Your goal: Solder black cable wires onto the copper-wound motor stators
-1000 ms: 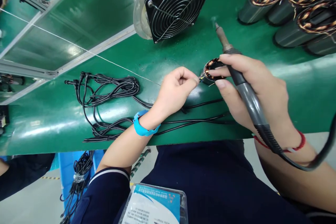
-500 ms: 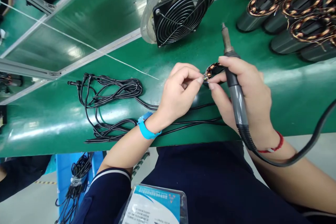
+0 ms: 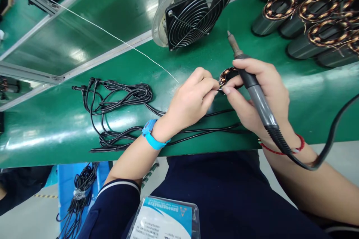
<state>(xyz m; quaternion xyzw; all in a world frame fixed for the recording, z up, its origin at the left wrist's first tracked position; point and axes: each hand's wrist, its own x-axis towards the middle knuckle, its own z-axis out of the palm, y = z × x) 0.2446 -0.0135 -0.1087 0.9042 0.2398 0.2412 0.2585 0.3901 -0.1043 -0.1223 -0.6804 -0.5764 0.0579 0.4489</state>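
Your left hand (image 3: 192,97) is pinching thin leads (image 3: 220,87), your right hand (image 3: 275,95) grips the soldering iron (image 3: 262,104), copper-wound stator (image 3: 223,77) sits nearer you than the fan (image 3: 196,22), stator batch (image 3: 304,46) right of the fan, black cables (image 3: 134,95) left.

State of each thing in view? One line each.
Left hand: pinched on thin wires
Right hand: wrapped around soldering iron
Soldering iron: held, tip clear of core
Core: by both hands, partly hidden
Other cores: standing grouped
Upper cables: looped on bench
Lower cables: bundled together
Fan: can't tell whether it's spinning
White strand: slightly curved
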